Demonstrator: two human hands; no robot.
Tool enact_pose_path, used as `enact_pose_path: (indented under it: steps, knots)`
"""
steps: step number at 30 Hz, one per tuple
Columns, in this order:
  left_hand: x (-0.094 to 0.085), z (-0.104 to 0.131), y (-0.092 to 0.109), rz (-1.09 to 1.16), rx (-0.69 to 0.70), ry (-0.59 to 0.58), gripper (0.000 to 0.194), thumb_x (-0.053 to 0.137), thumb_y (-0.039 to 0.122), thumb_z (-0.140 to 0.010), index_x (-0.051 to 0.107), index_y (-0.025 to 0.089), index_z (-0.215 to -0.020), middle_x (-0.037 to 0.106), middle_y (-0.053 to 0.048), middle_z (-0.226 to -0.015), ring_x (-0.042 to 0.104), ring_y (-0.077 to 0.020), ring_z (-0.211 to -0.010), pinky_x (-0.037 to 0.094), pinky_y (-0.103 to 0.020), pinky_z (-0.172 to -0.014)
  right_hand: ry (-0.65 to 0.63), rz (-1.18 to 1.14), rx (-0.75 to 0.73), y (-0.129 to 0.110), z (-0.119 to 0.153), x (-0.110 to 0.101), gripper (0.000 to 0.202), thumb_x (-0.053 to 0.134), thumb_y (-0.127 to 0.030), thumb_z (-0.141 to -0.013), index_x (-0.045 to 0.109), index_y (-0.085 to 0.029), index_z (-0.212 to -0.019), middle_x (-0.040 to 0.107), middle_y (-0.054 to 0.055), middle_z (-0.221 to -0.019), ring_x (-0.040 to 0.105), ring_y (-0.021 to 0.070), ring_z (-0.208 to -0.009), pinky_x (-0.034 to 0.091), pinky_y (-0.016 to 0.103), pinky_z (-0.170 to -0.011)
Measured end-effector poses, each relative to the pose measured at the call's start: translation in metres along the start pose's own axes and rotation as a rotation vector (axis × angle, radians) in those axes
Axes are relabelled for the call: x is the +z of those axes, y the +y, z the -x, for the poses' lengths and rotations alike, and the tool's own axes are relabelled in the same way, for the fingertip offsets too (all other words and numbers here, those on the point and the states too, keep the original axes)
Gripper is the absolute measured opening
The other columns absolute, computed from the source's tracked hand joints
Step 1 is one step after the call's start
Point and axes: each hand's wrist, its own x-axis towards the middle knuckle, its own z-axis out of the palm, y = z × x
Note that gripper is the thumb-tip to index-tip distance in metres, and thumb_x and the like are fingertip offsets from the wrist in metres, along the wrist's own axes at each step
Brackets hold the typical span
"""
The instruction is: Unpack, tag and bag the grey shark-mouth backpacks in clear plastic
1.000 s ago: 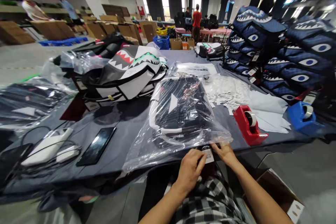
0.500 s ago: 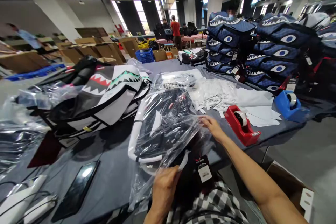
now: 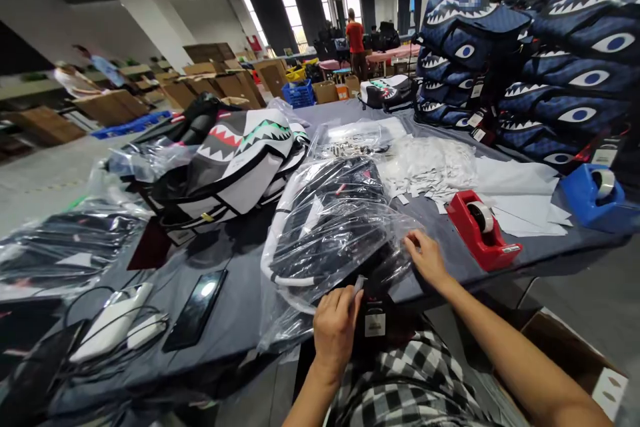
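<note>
A black backpack with white edging lies on the table in front of me, inside a clear plastic bag. My left hand is closed on the near edge of the bag, with a bit of bunched plastic sticking up from the fingers. At the bag's right side, my right hand pinches the plastic film between thumb and fingers. A black hang tag with a white label hangs just right of my left hand, by the table edge.
Shark-patterned backpacks lie at the left, near a phone and white chargers with cables. Red and blue tape dispensers stand right. Blue backpacks are stacked behind. An open carton sits below right.
The view has swung left, so things appear further right. My right hand has moved down and outward along the bag's right side; my left hand keeps its hold on the near edge.
</note>
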Motion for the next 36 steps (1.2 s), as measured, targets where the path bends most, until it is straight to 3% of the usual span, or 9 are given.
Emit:
enact_pose_path:
  steps: [5, 8, 12, 19, 21, 23, 25, 29, 36]
  knots:
    - [-0.002, -0.008, -0.003, 0.068, 0.033, 0.141, 0.022, 0.05, 0.025, -0.103, 0.068, 0.018, -0.091, 0.07, -0.004, -0.076, 0.065, -0.0155, -0.068, 0.05, -0.028, -0.071, -0.062, 0.135, -0.577, -0.013, 0.084, 0.004, 0.016, 0.049, -0.022, -0.097, 0.064, -0.021, -0.093, 0.067, 0.004, -0.078, 0.061, 0.0164, -0.071, 0.051, 0.029, -0.069]
    - [-0.005, -0.015, -0.003, 0.075, 0.04, 0.176, 0.027, 0.049, 0.022, -0.103, 0.068, 0.016, -0.085, 0.069, -0.002, -0.07, 0.063, -0.0124, -0.059, 0.049, -0.024, -0.063, -0.08, 0.163, -0.869, -0.017, 0.091, 0.023, 0.024, 0.049, -0.013, -0.096, 0.064, -0.019, -0.114, 0.072, 0.007, -0.09, 0.066, 0.0184, -0.086, 0.055, 0.031, -0.074]
    - [-0.006, -0.019, -0.001, 0.197, -0.027, 0.172, 0.03, 0.047, 0.025, -0.104, 0.068, 0.015, -0.086, 0.07, -0.001, -0.07, 0.066, -0.012, -0.06, 0.052, -0.022, -0.061, -0.095, 0.27, -1.065, -0.017, 0.077, 0.044, 0.034, 0.047, -0.014, -0.099, 0.058, -0.016, -0.131, 0.074, 0.01, -0.111, 0.064, 0.0194, -0.111, 0.055, 0.034, -0.089]
    - [-0.009, -0.01, 0.002, 0.228, -0.206, 0.186, 0.023, 0.051, 0.027, -0.102, 0.07, 0.017, -0.093, 0.074, -0.004, -0.082, 0.071, -0.0158, -0.071, 0.057, -0.027, -0.069, -0.06, 0.478, -1.142, -0.006, 0.058, 0.062, 0.033, 0.043, -0.016, -0.102, 0.061, -0.014, -0.13, 0.073, 0.011, -0.117, 0.062, 0.0186, -0.108, 0.047, 0.032, -0.088]
    - [-0.015, 0.0, 0.007, 0.165, -0.133, 0.28, 0.012, 0.058, 0.018, -0.097, 0.069, 0.016, -0.103, 0.073, -0.006, -0.089, 0.071, -0.0185, -0.082, 0.058, -0.032, -0.079, -0.069, 0.505, -1.151, -0.007, 0.052, 0.061, 0.032, 0.043, -0.016, -0.102, 0.063, -0.015, -0.126, 0.074, 0.011, -0.113, 0.061, 0.0184, -0.104, 0.045, 0.032, -0.086]
    - [-0.019, 0.013, 0.012, 0.152, 0.005, 0.315, 0.024, 0.06, 0.009, -0.093, 0.065, 0.015, -0.116, 0.072, -0.008, -0.095, 0.069, -0.02, -0.093, 0.057, -0.036, -0.087, -0.084, 0.511, -1.183, -0.011, 0.046, 0.059, 0.028, 0.042, -0.016, -0.103, 0.067, -0.017, -0.118, 0.074, 0.009, -0.107, 0.061, 0.0182, -0.099, 0.043, 0.032, -0.085]
    - [-0.018, 0.026, 0.018, 0.137, 0.105, 0.257, 0.033, 0.057, 0.005, -0.093, 0.06, 0.012, -0.126, 0.071, -0.011, -0.103, 0.067, -0.021, -0.103, 0.057, -0.037, -0.092, -0.107, 0.52, -1.215, -0.016, 0.039, 0.057, 0.025, 0.045, -0.018, -0.103, 0.068, -0.018, -0.109, 0.074, 0.008, -0.102, 0.061, 0.018, -0.094, 0.041, 0.032, -0.084]
    - [0.001, 0.042, 0.02, -0.051, 0.088, 0.147, 0.036, 0.048, 0.008, -0.098, 0.053, 0.004, -0.134, 0.068, -0.018, -0.122, 0.061, -0.0251, -0.12, 0.054, -0.039, -0.101, -0.154, 0.579, -1.238, -0.021, 0.031, 0.057, 0.016, 0.052, -0.021, -0.1, 0.068, -0.021, -0.101, 0.073, 0.005, -0.092, 0.059, 0.0177, -0.085, 0.038, 0.033, -0.084]
    - [0.021, 0.025, 0.008, -0.031, 0.016, 0.173, 0.019, 0.048, 0.012, -0.1, 0.063, 0.01, -0.111, 0.069, -0.008, -0.084, 0.063, -0.02, -0.078, 0.053, -0.035, -0.076, -0.34, 0.468, -1.105, -0.041, 0.022, 0.036, 0.018, 0.054, -0.016, -0.094, 0.065, -0.022, -0.107, 0.073, 0.004, -0.091, 0.062, 0.0193, -0.083, 0.044, 0.035, -0.081]
